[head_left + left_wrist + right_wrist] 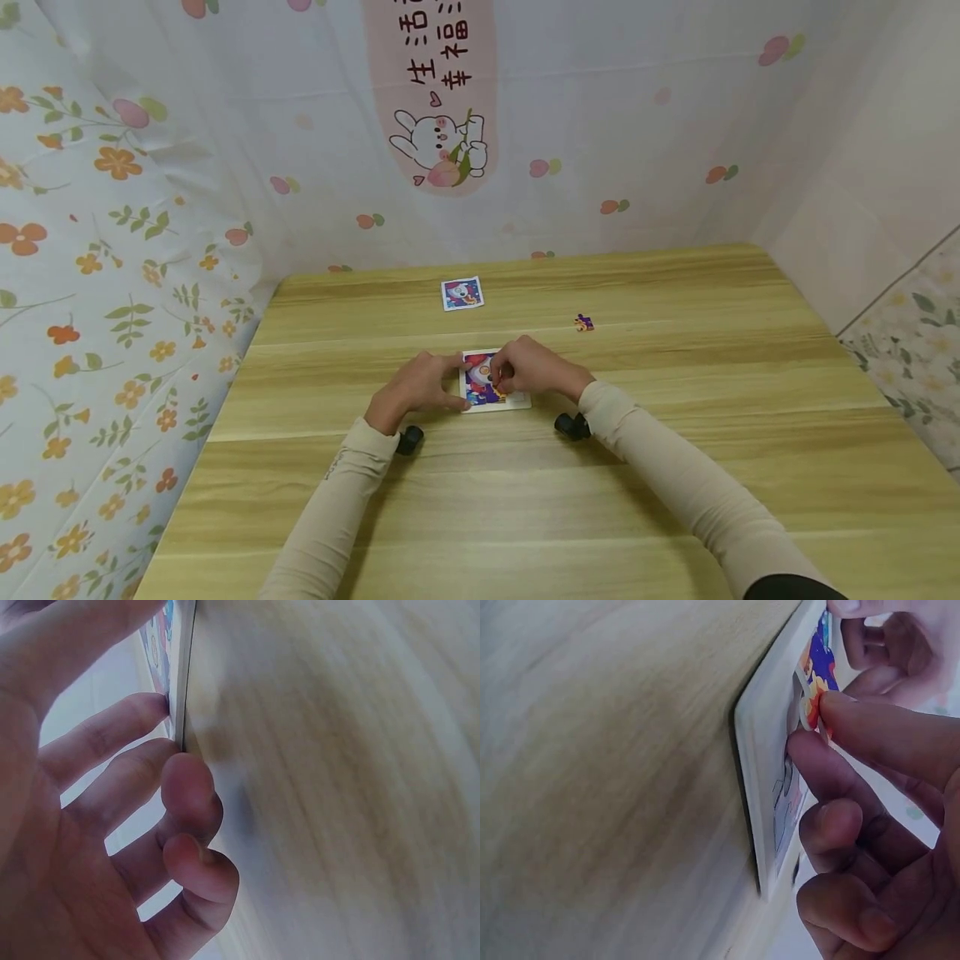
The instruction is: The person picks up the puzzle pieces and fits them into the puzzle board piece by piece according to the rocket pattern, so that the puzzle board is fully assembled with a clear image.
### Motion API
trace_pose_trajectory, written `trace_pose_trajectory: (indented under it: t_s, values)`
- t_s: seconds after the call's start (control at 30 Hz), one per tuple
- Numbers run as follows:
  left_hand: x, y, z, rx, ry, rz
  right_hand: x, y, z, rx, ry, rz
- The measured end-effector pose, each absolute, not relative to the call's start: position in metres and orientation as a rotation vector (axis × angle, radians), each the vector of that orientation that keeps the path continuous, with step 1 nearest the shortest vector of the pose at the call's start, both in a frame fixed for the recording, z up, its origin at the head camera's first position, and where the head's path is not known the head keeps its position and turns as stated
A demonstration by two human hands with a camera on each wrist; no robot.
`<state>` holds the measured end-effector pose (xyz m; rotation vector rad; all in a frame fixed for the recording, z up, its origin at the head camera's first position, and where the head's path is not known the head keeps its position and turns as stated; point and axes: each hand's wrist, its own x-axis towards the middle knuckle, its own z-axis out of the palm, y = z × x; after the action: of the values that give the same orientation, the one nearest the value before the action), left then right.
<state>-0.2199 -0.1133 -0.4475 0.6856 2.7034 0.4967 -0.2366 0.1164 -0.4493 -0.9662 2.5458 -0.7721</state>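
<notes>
A small jigsaw puzzle board (517, 406) with a white border lies flat on the table, its picture blue, red and white. My left hand (418, 383) holds the board by its left side, thumb near the lower corner and forefinger near the upper one. In the left wrist view, two fingertips meet the board's edge while the other fingers curl below. Over the board's right part, my right hand (536, 367) pinches a red and yellow puzzle piece (811, 711) between thumb and forefinger. That piece is tilted above the tray, where a pale printed base shows.
A loose purple and orange puzzle piece (584, 322) lies on the wooden table (480, 508) to the right, beyond the board. Farther back is a small picture card (462, 294). A patterned curtain (600, 125) hangs behind the table.
</notes>
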Motion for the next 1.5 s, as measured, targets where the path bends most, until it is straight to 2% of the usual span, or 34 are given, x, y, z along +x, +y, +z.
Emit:
trace_pose_trajectory:
  t_s: [0.27, 0.57, 0.8, 1.07, 1.5]
  values:
    - [-0.218, -0.113, -0.447, 0.684, 2.697, 0.510, -0.229, 0.112, -0.448, -1.070, 2.647, -0.561]
    - [-0.218, -0.113, -0.446, 0.702, 2.704, 0.520, -0.230, 0.109, -0.453, -1.174, 2.675, -0.522]
    - [-0.217, -0.112, -0.444, 0.683, 2.707, 0.498, -0.227, 0.113, -0.453, -1.154, 2.663, -0.530]
    - [-0.217, -0.111, -0.446, 0.666, 2.719, 0.484, -0.223, 0.116, -0.453, -1.314, 2.698, -0.442]
    - [-0.217, -0.110, -0.447, 0.658, 2.717, 0.498, -0.234, 0.161, -0.448, -1.072, 2.803, -0.615]
